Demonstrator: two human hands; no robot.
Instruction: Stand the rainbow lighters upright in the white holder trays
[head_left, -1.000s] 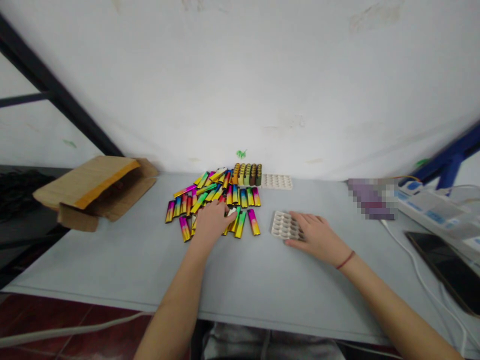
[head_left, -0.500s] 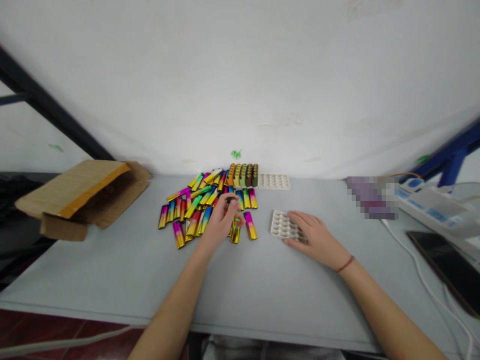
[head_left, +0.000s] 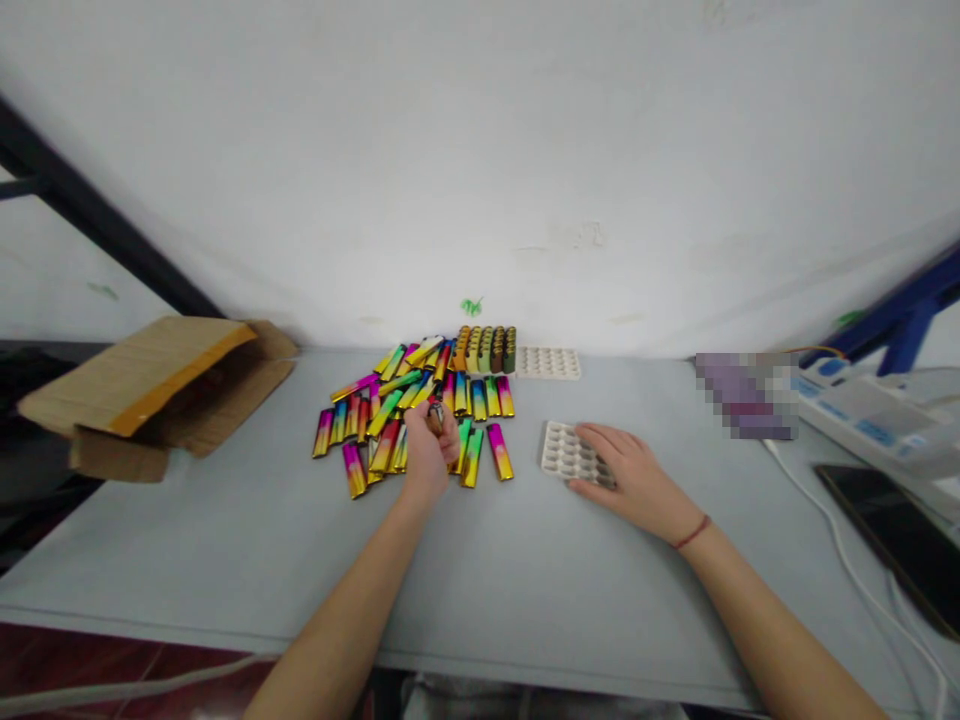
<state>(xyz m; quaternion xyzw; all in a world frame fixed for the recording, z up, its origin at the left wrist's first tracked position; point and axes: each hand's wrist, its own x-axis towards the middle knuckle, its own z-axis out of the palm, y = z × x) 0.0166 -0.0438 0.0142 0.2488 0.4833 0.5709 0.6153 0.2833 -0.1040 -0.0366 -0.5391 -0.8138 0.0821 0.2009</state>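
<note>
My left hand [head_left: 427, 445] is closed around a lighter [head_left: 436, 416], whose dark and metal top pokes up out of the fist; most of its body is hidden. That hand is over the right side of a loose pile of shiny rainbow-and-gold lighters [head_left: 388, 445]. My right hand [head_left: 634, 480] grips the right side of a small white tray [head_left: 561, 448] with rows of round hollows, thumb along the near edge and fingers over the top. The hollows that show have nothing in them. A single pink-and-gold lighter [head_left: 500, 452] lies between the two hands.
Against the wall, lighters stand upright in a packed block [head_left: 486, 350], beside a second white tray [head_left: 549, 362]. An opened cardboard box [head_left: 142, 385] sits at the left. On the right are a power strip [head_left: 877, 415], a dark phone [head_left: 892, 540] and a white cable [head_left: 832, 510].
My left hand has moved left and turned into a fist, with the lighter's top now showing. My right hand and the tray have stayed in place.
</note>
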